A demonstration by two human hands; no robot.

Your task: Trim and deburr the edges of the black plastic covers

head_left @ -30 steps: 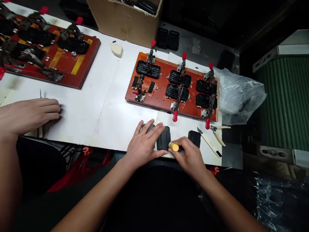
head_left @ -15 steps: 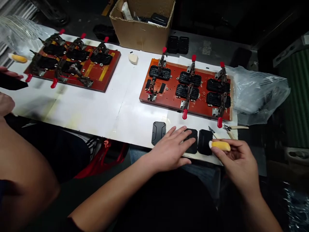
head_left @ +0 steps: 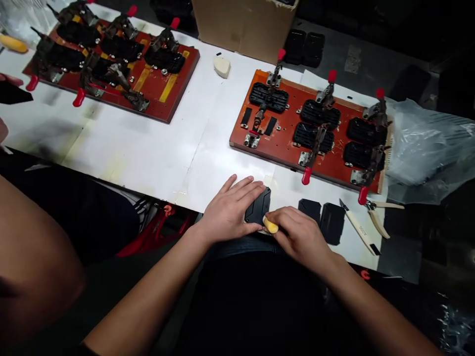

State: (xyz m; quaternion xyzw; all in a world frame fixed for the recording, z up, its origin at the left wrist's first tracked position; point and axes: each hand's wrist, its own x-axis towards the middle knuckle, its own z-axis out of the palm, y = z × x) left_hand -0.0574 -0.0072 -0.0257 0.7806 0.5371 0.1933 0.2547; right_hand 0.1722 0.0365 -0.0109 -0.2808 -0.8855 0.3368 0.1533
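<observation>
My left hand (head_left: 235, 210) lies spread with its fingertips on the left side of a black plate (head_left: 259, 205) near the table's front edge. Pinched in my right hand (head_left: 300, 235) is a yellow tool (head_left: 270, 225) with a pale tip, held at the plate's lower right corner. Two more black plates, one (head_left: 309, 210) beside the other (head_left: 332, 223), lie right of my hands. Farther right are a white-handled knife (head_left: 359, 227) and pliers (head_left: 378, 221) with pale handles.
Behind my hands stands a red fixture board (head_left: 285, 148) with raised clamps; another board (head_left: 170, 109) is at left. A cardboard box (head_left: 243, 29), a white block (head_left: 221, 67) and a plastic bag (head_left: 426, 148) lie around. A person's arm (head_left: 33, 237) is at far left.
My left hand has moved onto the leftmost plate. My right hand has brought the yellow tool leftward to that plate's corner. The view has shifted, and the knife shows fully.
</observation>
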